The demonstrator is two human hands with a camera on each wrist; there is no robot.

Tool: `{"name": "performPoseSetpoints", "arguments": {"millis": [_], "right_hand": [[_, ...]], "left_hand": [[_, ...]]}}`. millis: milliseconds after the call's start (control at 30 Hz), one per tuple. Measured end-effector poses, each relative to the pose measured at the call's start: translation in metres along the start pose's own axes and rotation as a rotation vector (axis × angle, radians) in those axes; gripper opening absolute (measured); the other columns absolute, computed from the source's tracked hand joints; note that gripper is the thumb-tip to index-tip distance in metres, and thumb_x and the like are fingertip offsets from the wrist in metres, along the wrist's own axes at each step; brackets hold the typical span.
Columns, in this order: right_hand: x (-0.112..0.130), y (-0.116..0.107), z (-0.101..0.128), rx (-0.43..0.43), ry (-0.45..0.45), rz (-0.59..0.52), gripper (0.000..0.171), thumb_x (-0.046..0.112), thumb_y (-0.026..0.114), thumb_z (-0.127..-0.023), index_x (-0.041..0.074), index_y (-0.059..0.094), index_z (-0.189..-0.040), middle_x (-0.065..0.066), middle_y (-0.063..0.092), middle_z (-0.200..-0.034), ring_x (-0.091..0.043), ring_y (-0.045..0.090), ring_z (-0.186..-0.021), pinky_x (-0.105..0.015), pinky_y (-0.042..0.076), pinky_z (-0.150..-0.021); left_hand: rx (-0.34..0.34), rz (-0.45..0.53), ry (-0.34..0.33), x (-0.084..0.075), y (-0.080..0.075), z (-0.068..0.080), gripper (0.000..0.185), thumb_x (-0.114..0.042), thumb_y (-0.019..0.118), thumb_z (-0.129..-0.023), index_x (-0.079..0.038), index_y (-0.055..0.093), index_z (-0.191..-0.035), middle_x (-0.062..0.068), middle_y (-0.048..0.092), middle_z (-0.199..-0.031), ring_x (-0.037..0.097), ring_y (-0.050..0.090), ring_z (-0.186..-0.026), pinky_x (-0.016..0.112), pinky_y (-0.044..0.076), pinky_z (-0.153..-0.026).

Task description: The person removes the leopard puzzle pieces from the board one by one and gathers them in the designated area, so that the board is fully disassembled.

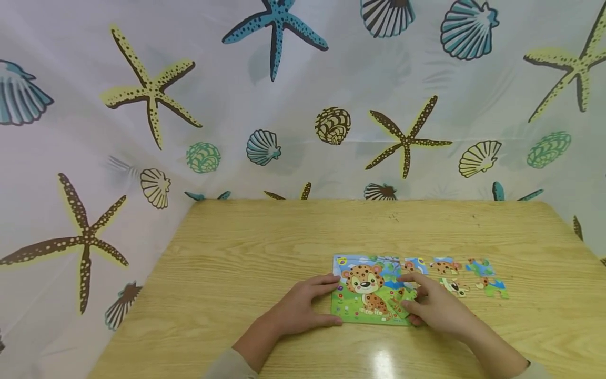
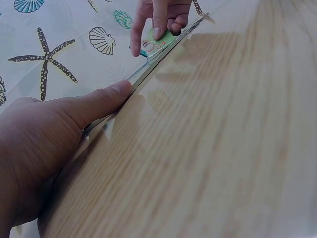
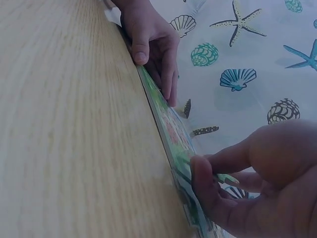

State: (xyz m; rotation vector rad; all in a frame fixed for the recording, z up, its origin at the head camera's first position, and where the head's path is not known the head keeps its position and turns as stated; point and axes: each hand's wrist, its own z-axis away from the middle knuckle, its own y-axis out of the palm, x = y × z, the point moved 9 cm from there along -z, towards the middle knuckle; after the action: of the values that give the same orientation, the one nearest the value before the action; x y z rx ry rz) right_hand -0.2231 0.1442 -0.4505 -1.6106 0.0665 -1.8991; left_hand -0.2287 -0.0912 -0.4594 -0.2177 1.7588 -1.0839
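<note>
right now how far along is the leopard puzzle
Mostly done: the puzzle board already shows the leopard's face and body. In hand: the left hand steadies the board's left edge while the right hand pinches a green piece at the board's right edge. Left: about five loose pieces lie on the table to the right.

L hand (image 1: 303, 308) lies flat, palm down, fingers straight, thumb out. R hand (image 1: 433, 305) sits beside it, fingers curled, thumb & fingertips pinching.
</note>
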Motion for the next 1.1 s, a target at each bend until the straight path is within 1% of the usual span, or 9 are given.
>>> {"name": "performPoseSetpoints", "arguments": {"millis": [167, 267, 433, 633, 800, 933, 1033, 1100], "right_hand": [[-0.011, -0.010, 0.011, 0.035, -0.003, -0.111, 0.044, 0.013, 0.064, -0.098, 0.000, 0.051, -0.137, -0.012, 0.060, -0.088, -0.020, 0.065, -0.074, -0.030, 0.061, -0.066], [-0.021, -0.019, 0.019, 0.029, 0.016, -0.136, 0.046, 0.015, 0.064, -0.098, -0.003, 0.049, -0.138, -0.010, 0.060, -0.086, -0.018, 0.064, -0.075, -0.029, 0.061, -0.067], [-0.041, -0.044, 0.034, -0.028, 0.072, -0.115, 0.052, 0.017, 0.062, -0.100, -0.006, 0.043, -0.142, -0.009, 0.062, -0.088, -0.017, 0.067, -0.076, -0.029, 0.061, -0.070], [-0.061, -0.077, 0.049, -0.098, 0.108, -0.078, 0.055, 0.016, 0.060, -0.101, -0.007, 0.036, -0.144, -0.012, 0.067, -0.094, -0.017, 0.070, -0.080, -0.027, 0.061, -0.072], [-0.079, -0.097, 0.059, -0.125, 0.154, -0.072, 0.059, 0.019, 0.059, -0.101, -0.010, 0.032, -0.145, -0.012, 0.068, -0.095, -0.016, 0.070, -0.080, -0.027, 0.062, -0.073], [-0.095, -0.113, 0.066, -0.173, 0.221, -0.068, 0.065, 0.024, 0.057, -0.103, -0.012, 0.026, -0.147, -0.010, 0.068, -0.102, -0.014, 0.070, -0.081, -0.027, 0.062, -0.073], [-0.105, -0.122, 0.070, -0.202, 0.259, -0.060, 0.064, 0.026, 0.056, -0.104, -0.012, 0.027, -0.146, -0.009, 0.068, -0.102, -0.014, 0.069, -0.080, -0.027, 0.061, -0.072], [-0.108, -0.125, 0.072, -0.211, 0.264, -0.040, 0.062, 0.024, 0.056, -0.103, -0.013, 0.029, -0.145, -0.009, 0.067, -0.100, -0.013, 0.069, -0.078, -0.026, 0.061, -0.071]], "left_hand": [[0.001, 0.004, -0.004, 0.001, 0.001, 0.000, 0.076, -0.048, 0.081, -0.081, -0.011, 0.056, -0.143, -0.004, 0.048, -0.153, 0.020, 0.040, -0.146, 0.045, 0.036, -0.119], [0.005, 0.005, -0.009, 0.003, 0.002, 0.001, 0.077, -0.049, 0.080, -0.081, -0.011, 0.056, -0.142, -0.004, 0.048, -0.153, 0.020, 0.040, -0.146, 0.046, 0.036, -0.120], [0.007, 0.020, -0.020, 0.005, 0.003, 0.002, 0.077, -0.052, 0.080, -0.080, -0.013, 0.056, -0.143, -0.005, 0.047, -0.154, 0.019, 0.039, -0.146, 0.046, 0.035, -0.120], [0.002, 0.020, -0.011, 0.003, 0.001, 0.001, 0.078, -0.053, 0.079, -0.080, -0.014, 0.055, -0.143, -0.005, 0.047, -0.154, 0.018, 0.040, -0.146, 0.046, 0.035, -0.120], [-0.004, 0.022, -0.001, 0.001, -0.002, -0.001, 0.077, -0.051, 0.080, -0.080, -0.013, 0.056, -0.143, -0.005, 0.048, -0.153, 0.018, 0.040, -0.146, 0.045, 0.036, -0.120], [-0.010, 0.025, -0.002, 0.002, -0.002, -0.001, 0.077, -0.051, 0.080, -0.080, -0.013, 0.057, -0.142, -0.005, 0.048, -0.153, 0.017, 0.040, -0.146, 0.045, 0.035, -0.120], [-0.004, 0.021, -0.007, 0.004, 0.000, -0.001, 0.078, -0.054, 0.079, -0.080, -0.014, 0.057, -0.142, -0.006, 0.048, -0.153, 0.018, 0.040, -0.146, 0.046, 0.035, -0.120], [0.002, 0.018, -0.009, 0.005, 0.000, -0.001, 0.078, -0.055, 0.079, -0.080, -0.014, 0.057, -0.142, -0.006, 0.047, -0.154, 0.018, 0.039, -0.146, 0.046, 0.035, -0.120]]}}
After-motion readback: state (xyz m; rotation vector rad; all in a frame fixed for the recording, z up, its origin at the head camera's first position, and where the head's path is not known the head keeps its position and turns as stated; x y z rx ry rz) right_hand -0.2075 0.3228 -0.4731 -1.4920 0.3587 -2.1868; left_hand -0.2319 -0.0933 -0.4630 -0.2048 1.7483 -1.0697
